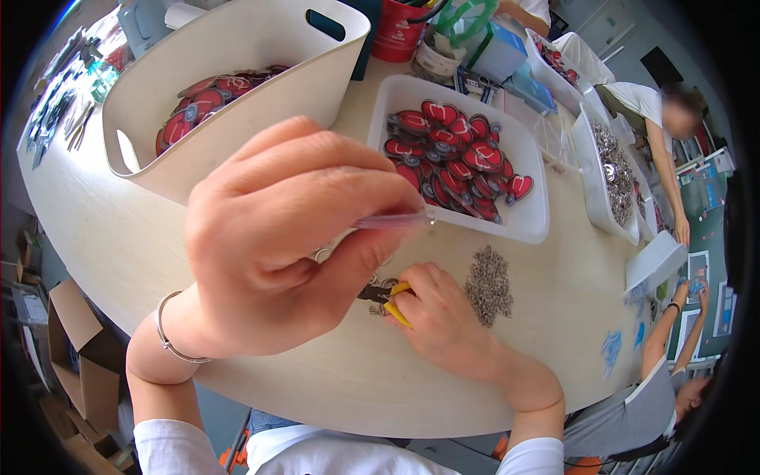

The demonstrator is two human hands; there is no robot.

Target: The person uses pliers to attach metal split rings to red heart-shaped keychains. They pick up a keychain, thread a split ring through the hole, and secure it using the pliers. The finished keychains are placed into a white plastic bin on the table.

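Raised close to the camera, my left hand (269, 237) pinches a thin, translucent pinkish flat piece (388, 222), seen edge-on, with a small shiny metal bit (431, 217) at its end. My right hand (447, 321) rests low over the table, closed around yellow-handled pliers (398, 307). The dark jaws of the pliers lie among silvery metal rings (385, 283), partly hidden behind my left hand. A pile of small metal links or clasps (488, 286) lies just right of my right hand. Beyond both hands, a white tray (532, 226) holds several red oval pieces (459, 154).
A tall cream bin (317, 87) with more red pieces stands at the back left. At the right are a tray of metal parts (609, 170) and a white box (657, 261). A red bucket (396, 32) stands behind. Other people work along the right side.
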